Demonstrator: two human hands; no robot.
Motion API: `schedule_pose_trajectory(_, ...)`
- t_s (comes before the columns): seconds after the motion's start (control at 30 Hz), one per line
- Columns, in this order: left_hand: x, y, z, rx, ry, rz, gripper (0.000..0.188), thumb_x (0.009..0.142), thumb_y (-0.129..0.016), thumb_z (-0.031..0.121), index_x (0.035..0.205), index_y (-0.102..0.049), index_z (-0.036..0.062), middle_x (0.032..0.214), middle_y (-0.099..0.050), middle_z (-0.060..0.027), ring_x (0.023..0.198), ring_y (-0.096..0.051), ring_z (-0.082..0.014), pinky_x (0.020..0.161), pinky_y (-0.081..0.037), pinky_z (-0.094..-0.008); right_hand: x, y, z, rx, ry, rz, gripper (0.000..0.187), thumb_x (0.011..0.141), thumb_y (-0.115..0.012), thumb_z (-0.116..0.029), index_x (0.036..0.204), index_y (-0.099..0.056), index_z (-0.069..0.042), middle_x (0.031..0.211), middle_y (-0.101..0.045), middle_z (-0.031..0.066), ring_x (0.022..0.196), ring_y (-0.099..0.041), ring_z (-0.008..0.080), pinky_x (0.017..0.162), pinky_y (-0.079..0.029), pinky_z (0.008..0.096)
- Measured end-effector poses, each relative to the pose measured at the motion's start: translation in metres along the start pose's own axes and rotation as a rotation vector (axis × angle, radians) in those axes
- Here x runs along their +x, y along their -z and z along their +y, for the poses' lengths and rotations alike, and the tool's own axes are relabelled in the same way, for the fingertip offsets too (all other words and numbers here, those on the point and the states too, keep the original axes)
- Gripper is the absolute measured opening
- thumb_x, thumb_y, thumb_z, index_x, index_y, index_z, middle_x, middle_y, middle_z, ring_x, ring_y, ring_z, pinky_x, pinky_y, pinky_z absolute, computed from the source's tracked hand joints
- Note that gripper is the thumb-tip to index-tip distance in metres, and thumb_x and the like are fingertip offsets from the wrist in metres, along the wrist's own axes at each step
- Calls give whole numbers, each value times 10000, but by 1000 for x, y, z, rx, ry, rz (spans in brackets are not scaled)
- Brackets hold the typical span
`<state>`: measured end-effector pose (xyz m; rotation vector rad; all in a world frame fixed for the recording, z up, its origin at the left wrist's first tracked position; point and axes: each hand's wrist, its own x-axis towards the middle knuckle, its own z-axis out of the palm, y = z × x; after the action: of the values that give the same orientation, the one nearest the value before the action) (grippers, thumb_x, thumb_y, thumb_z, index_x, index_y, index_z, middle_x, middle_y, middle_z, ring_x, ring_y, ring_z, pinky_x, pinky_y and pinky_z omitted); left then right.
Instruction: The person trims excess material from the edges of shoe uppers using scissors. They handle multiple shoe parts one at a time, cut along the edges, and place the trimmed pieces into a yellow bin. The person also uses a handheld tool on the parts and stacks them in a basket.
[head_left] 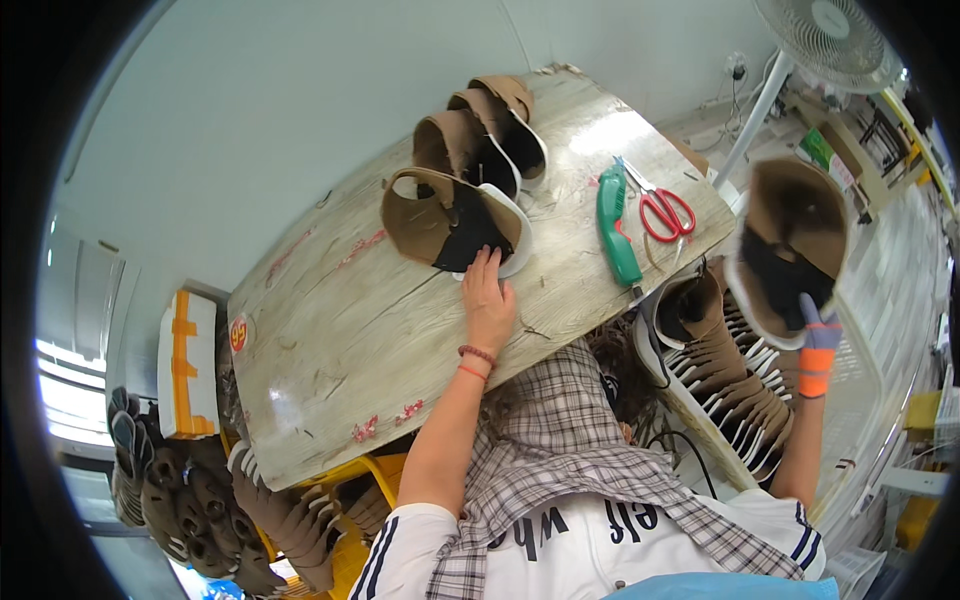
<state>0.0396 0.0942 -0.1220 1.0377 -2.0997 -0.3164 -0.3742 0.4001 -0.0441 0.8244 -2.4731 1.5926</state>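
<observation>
A brown shoe upper (425, 215) with a black lining and a white edge lies on the wooden table (330, 350), its opening turned up. My left hand (488, 305), bare with a red beaded bracelet at the wrist, rests its outstretched fingers on the black lining near the white edge. Off the table's right edge, my right hand (818, 350), in a grey and orange glove, grips a similar shoe upper (790, 215) by its lower rim. The thumb shows over the black lining; the other fingers are hidden behind it. Several more uppers (450, 140) stand in a row behind the first.
A green corded hand tool (618, 230) and red-handled scissors (665, 212) lie at the table's right. Below, a crate (700, 400) holds many stacked uppers. More uppers (280, 515) fill a yellow crate (385, 475) at lower left, near a white taped box (190, 365). A fan (830, 40) stands far right.
</observation>
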Motion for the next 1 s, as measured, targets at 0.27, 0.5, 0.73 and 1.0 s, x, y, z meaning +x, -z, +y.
schedule_pose_trajectory(0.27,-52,101,-86,-1200,385,589,509,997,-344,299,1387,-307,-26,1434,-340,-157,1324,-327,-276,1098,-255,-411,-33,-167,-236,-146,1264,-674,601,733,-623,-17,1293,-514,-208,850,-640,87,723,-627,282,603,-500,362)
schedule_pose_trajectory(0.5,-92,174,-94,-672,584,409,573,954,-484,274,1423,-274,20,1455,-297,-163,1336,-304,-282,1096,-254,-428,-86,-413,-238,-281,1284,-762,407,856,-513,-104,1227,-550,-269,860,-624,64,791,-615,251,636,-509,364)
schedule_pose_trajectory(0.73,-107,222,-286,-679,765,669,564,951,-458,355,1363,-345,-12,1348,-427,-140,1200,-432,-262,1025,-331,-410,-135,-368,-238,200,1063,-363,269,849,-552,-118,1107,-611,-162,938,-641,87,865,-607,262,738,-495,370)
schedule_pose_trajectory(1.0,-37,211,-322,-1334,648,356,328,905,-579,317,1100,-626,58,1110,-630,-26,1013,-559,-167,887,-396,-309,-71,-297,-93,-725,481,-315,557,734,-696,-390,1164,-567,-61,1059,-609,206,990,-577,364,852,-461,440)
